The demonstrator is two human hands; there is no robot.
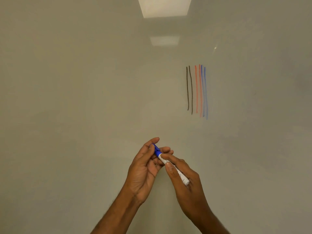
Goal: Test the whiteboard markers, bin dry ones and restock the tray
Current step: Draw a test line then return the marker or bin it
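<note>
Head view is filled by the whiteboard, which carries six vertical test strokes at right: two black, two red, two blue. Low at centre, both hands hold one marker in front of the board. It looks light, stiff and smooth, best gripped along its white barrel. The right hand is closed around that barrel, thumb on top. The left hand is narrowly curled, fingertips pinching the blue cap; whether the cap is seated or loose I cannot tell.
</note>
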